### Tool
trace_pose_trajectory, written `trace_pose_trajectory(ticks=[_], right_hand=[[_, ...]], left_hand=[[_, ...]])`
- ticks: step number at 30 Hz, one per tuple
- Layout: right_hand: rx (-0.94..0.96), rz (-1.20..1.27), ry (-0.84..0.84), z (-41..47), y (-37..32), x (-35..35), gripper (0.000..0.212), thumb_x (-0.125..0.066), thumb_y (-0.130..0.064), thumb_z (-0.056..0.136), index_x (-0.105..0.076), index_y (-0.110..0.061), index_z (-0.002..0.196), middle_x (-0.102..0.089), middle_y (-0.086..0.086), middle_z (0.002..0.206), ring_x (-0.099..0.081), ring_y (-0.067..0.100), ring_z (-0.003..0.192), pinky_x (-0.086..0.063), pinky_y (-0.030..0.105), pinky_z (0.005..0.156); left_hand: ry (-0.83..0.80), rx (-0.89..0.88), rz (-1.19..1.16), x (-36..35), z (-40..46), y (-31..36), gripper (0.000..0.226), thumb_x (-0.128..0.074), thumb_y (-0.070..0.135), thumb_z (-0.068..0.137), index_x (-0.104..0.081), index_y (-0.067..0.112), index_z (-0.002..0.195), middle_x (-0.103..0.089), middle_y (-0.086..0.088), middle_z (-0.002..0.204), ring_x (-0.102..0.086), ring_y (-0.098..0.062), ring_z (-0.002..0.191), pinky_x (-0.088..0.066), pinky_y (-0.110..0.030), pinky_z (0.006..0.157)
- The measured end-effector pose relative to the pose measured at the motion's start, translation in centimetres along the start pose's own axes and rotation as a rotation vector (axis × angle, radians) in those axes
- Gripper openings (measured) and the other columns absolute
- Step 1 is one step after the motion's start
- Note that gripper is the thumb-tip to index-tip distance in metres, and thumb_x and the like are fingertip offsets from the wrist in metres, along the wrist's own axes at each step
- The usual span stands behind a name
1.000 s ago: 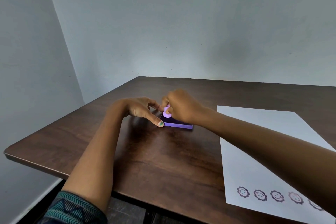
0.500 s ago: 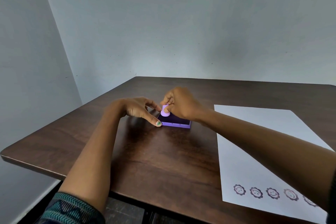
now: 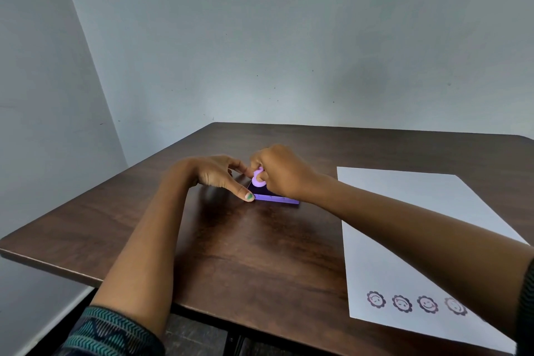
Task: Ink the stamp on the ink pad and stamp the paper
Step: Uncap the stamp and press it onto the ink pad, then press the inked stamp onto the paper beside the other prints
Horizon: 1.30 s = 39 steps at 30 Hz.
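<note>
My right hand (image 3: 281, 173) is shut on a small lilac stamp (image 3: 258, 178), whose base rests on the dark purple ink pad (image 3: 274, 198) lying near the middle of the brown table (image 3: 245, 254). My left hand (image 3: 219, 175) holds the pad's left side between thumb and forefinger, the green-nailed thumb at its near corner. Part of the pad is hidden behind my right hand. The white paper (image 3: 404, 225) lies to the right, with several flower-face prints (image 3: 401, 303) in a row along its near edge.
The table's left edge (image 3: 49, 264) runs close to my left forearm, and its front edge is just below my elbows. Grey walls stand behind and to the left. My right forearm crosses over the paper's near right corner.
The stamp stays on the pad with only a slight shift of my right hand. My left hand keeps its hold on the pad. The view has tilted a little.
</note>
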State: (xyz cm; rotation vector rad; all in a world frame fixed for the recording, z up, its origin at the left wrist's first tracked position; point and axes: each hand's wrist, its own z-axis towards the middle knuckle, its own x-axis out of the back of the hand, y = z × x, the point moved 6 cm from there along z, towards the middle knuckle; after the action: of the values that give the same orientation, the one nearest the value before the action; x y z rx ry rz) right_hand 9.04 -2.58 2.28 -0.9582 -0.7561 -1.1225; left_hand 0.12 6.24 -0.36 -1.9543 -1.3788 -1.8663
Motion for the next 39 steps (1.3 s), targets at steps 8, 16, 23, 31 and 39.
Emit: trace_pose_trajectory(ticks=[8, 16, 23, 31, 39], right_hand=[[-0.145, 0.214, 0.036, 0.4, 1.2, 0.5, 0.014, -0.069, 0.000, 0.072, -0.071, -0.003, 0.085, -0.074, 0.013, 0.092, -0.064, 0.024, 0.082, -0.042, 0.024, 0.068], [-0.487, 1.036, 0.171, -1.8, 4.8, 1.8, 0.021, -0.066, 0.008, 0.078, -0.064, 0.005, 0.099, -0.067, 0.022, 0.096, -0.066, 0.019, 0.074, -0.056, 0.030, 0.077], [-0.481, 1.578, 0.065, -5.4, 6.1, 5.5, 0.013, -0.056, 0.011, 0.083, -0.064, 0.002, 0.089, -0.077, 0.009, 0.076, -0.074, 0.018, 0.075, -0.061, 0.026, 0.068], [-0.485, 1.474, 0.125, -11.6, 9.6, 10.1, 0.015, -0.057, 0.007, 0.081, -0.065, 0.000, 0.092, -0.077, 0.009, 0.083, -0.074, 0.019, 0.080, -0.061, 0.026, 0.071], [-0.366, 1.033, 0.054, -17.5, 11.1, 14.1, 0.032, -0.074, -0.008, 0.061, -0.070, -0.004, 0.092, -0.076, 0.010, 0.087, -0.073, 0.021, 0.083, -0.058, 0.022, 0.070]], left_hand=[[0.003, -0.004, -0.011, 0.1, 0.2, -0.3, 0.048, -0.083, 0.043, 0.063, -0.059, 0.044, 0.104, -0.050, 0.020, 0.113, -0.042, -0.012, 0.117, -0.028, -0.027, 0.094], [-0.016, -0.020, -0.017, 0.2, 0.3, -0.3, 0.060, -0.084, 0.044, 0.061, -0.057, 0.039, 0.114, -0.047, 0.007, 0.131, -0.041, -0.014, 0.118, -0.031, -0.026, 0.094], [0.058, -0.027, -0.012, 0.3, 0.3, 0.4, 0.099, -0.071, 0.077, 0.039, -0.044, 0.044, 0.128, -0.032, 0.003, 0.148, -0.033, -0.020, 0.130, -0.031, -0.038, 0.107], [0.286, -0.284, 0.034, -2.5, -1.1, 9.0, 0.077, -0.054, 0.083, 0.056, -0.047, 0.047, 0.124, -0.043, 0.018, 0.139, -0.043, -0.004, 0.124, -0.022, -0.043, 0.112], [-0.099, -0.430, 0.361, -10.2, -2.2, 16.7, 0.091, -0.053, 0.084, 0.058, -0.027, 0.052, 0.139, -0.028, 0.024, 0.151, -0.023, -0.006, 0.137, -0.008, -0.036, 0.114]])
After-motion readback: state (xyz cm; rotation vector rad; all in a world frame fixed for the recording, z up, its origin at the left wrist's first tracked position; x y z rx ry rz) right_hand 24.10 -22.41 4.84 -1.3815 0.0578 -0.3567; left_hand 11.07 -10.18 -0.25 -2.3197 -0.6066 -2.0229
